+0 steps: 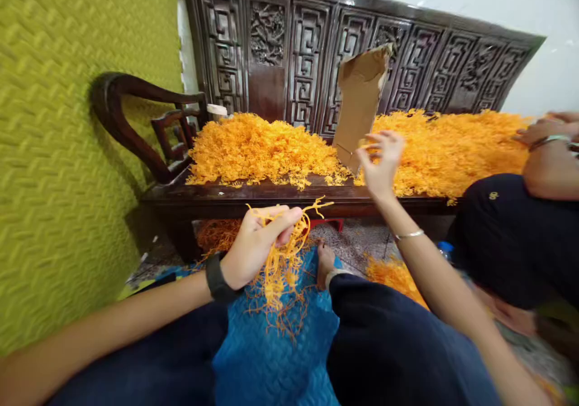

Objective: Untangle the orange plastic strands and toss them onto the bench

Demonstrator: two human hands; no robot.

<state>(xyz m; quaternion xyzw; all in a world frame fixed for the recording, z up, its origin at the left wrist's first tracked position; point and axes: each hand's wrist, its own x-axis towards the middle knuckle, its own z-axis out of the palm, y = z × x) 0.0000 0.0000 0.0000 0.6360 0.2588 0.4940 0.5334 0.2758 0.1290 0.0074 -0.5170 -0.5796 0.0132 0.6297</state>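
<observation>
My left hand (265, 240) is closed around a bunch of thin, branching orange plastic strands (280, 273). One forked end sticks out past the thumb, and the rest dangles above the blue woven sheet (275, 364). My right hand (383, 161), slightly blurred, is raised in front of the cardboard divider's lower right edge. Its thumb and fingers curl around what looks like a small orange plastic piece (370, 145). Behind my hands, a left heap of small orange plastic pieces (257, 149) and a right heap (434, 152) lie on the dark wooden bench (217, 195).
An upright cardboard piece (359, 98) stands between the heaps against the carved backrest (266, 92). At right, another person's hands (549, 130) are at the right heap. More orange strands (393, 276) lie on the floor. A yellow-green textured mat (67, 152) rises at left.
</observation>
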